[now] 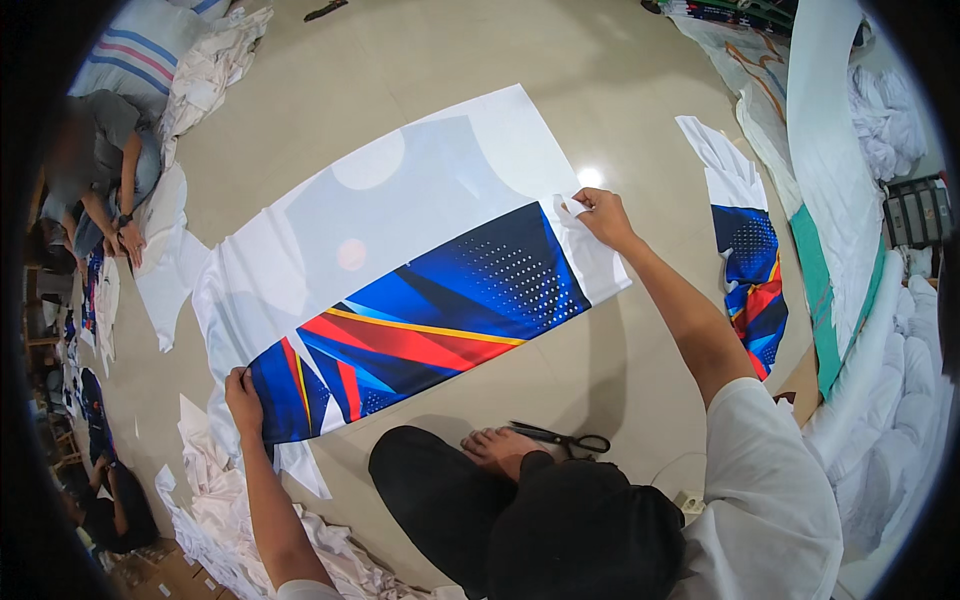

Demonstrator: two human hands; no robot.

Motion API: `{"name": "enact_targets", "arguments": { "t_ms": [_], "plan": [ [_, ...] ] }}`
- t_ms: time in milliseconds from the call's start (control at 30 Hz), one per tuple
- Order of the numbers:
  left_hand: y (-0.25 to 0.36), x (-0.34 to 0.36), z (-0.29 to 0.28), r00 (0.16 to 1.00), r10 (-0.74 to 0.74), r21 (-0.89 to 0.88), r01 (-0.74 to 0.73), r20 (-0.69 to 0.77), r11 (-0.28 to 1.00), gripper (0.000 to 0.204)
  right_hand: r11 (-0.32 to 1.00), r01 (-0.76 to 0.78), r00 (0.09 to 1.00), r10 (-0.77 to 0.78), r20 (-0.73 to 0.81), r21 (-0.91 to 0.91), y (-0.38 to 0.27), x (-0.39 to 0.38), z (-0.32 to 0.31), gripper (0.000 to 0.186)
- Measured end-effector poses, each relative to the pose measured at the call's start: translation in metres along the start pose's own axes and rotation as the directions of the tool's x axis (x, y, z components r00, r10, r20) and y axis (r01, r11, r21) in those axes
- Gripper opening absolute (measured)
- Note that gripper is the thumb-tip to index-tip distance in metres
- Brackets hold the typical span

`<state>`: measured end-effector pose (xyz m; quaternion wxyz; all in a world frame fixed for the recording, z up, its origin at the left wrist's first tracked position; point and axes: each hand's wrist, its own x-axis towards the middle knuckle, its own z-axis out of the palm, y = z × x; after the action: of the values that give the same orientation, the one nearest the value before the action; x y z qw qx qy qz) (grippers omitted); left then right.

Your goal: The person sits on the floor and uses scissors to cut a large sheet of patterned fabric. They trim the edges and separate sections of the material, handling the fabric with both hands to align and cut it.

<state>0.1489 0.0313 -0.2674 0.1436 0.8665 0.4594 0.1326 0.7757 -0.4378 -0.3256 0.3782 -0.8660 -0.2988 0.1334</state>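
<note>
A long printed fabric panel (440, 300) in navy, blue and red, with a yellow stripe, dots and white ends, lies across a larger pale fabric sheet (400, 200) with curved shapes showing on it. My left hand (243, 400) grips the panel's left end with curled fingers. At the upper right corner, my right hand (600, 215) pinches the white edge. Black-handled scissors (585, 441) lie on the floor beside my bare foot (490, 450).
Two co-workers (115, 170), (110, 510) sit along the left among fabric piles (225, 60). Another printed piece (745, 260) lies at right, beside white rolls (900, 400) and hanging sheets (830, 130). A power strip (692, 500) sits near my right side.
</note>
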Motion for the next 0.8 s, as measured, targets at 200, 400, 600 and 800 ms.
{"name": "enact_targets", "arguments": {
  "t_ms": [200,400,600,800],
  "plan": [
    [0.001,0.007,0.001,1.000,0.005,0.043,-0.004,-0.013,0.999,0.016,0.999,-0.034,0.999,0.033,-0.023,-0.036,-0.007,-0.001,0.001,0.025],
    [-0.006,0.011,0.005,1.000,-0.017,0.089,0.018,-0.009,0.996,0.016,0.996,-0.036,0.997,0.030,-0.069,-0.078,-0.010,-0.001,0.006,0.027],
    [0.051,-0.009,0.034,0.984,-0.044,-0.119,0.024,-0.170,0.993,0.026,0.978,-0.100,0.991,0.082,-0.103,-0.181,-0.008,-0.012,-0.006,0.043],
    [0.116,-0.104,0.028,0.901,0.401,-0.192,-0.370,0.165,0.909,0.037,0.952,-0.259,0.966,0.252,-0.063,-0.164,-0.032,-0.059,-0.021,0.064]
  ]
}}
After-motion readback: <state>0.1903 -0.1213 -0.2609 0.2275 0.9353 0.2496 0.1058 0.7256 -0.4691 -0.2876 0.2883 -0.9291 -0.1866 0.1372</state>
